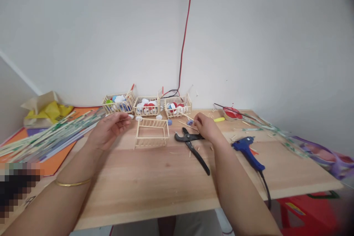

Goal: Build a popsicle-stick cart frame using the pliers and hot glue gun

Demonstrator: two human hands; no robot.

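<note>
Left hand (109,129): hovering over the table (166,188) near its far edge, just left of the open stick frame (152,132). My fingers are curled, thumb close to forefinger; I cannot tell whether anything is between them.
Right hand (206,127): near the far edge, right of the frame, fingertips pinched on the end of a thin stick (186,115) that points left towards the carts.
Pliers (190,143): lying flat just beside my right hand, handles running towards the near edge.
Glue gun (247,151): lying towards the right edge, apart from my right forearm.
Three stick carts (148,106): in a row along the far edge, holding coloured caps.
Wrapped sticks (49,134): a heap by the left edge.
</note>
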